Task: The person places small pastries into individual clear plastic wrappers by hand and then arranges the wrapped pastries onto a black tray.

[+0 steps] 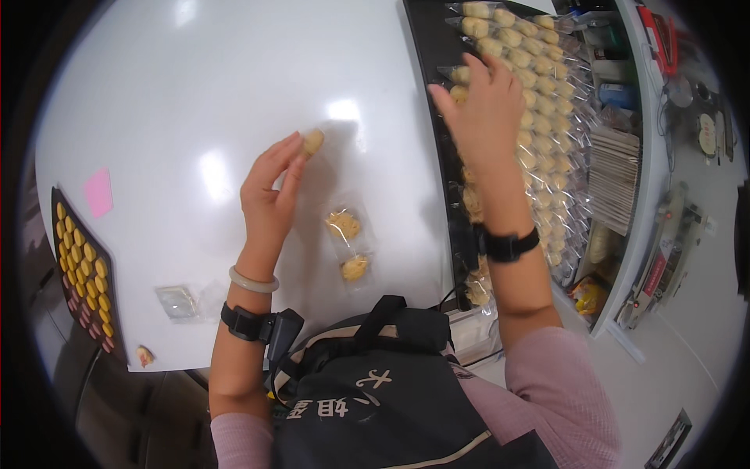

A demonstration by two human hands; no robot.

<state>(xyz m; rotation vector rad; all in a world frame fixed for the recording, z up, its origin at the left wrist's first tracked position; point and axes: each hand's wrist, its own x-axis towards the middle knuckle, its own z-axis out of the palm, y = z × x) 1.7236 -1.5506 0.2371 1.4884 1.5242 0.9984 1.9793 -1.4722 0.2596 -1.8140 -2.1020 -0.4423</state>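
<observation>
My left hand (269,184) is over the white table, pinching a small pale-yellow pastry (312,142) between thumb and fingertips. A clear wrapper seems to trail from that pastry, though glare blurs it. My right hand (488,109) hovers at the left part of a dark tray (426,43), thumb and fingers apart, with nothing visible in it. Rows of pastries in clear bags (543,102) fill this tray. On the table between my forearms lie two flat, golden bagged cookies, a farther cookie (344,225) and a nearer cookie (354,267).
A dark tray of yellow and pink pieces (86,273) sits at the table's left edge. Near it are a pink card (98,193), a clear packet (180,303) and a small crumbly piece (144,356). Right of the bagged pastries, a shelf holds a stack of thin sheets (613,180).
</observation>
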